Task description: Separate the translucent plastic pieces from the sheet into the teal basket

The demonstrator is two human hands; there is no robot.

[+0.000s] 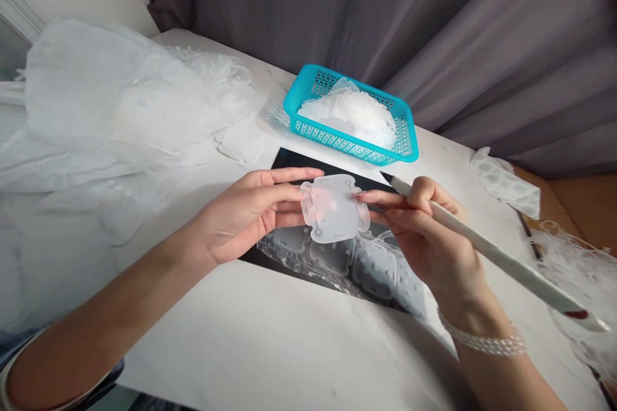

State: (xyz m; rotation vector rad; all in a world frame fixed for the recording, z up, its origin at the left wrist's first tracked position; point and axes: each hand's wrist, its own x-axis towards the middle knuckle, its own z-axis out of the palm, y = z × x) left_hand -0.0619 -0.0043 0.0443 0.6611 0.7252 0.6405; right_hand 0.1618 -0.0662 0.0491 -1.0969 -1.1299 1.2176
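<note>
A translucent white plastic piece (333, 209), roughly square with small round holes, is held up between both hands above a black mat (289, 164). My left hand (248, 212) pinches its left edge with the fingertips. My right hand (424, 234) touches its right edge with the fingertips and also grips a long white pen-like tool (486, 249) with a dark tip pointing up and left. A sheet of similar translucent pieces (357, 263) lies on the mat beneath.
A turquoise basket (308, 93) holding white plastic pieces stands behind the mat. A big heap of translucent sheets (120, 103) covers the table's left. Plastic scraps (511, 183) and trimmings (578, 270) lie at the right. Grey curtains hang behind.
</note>
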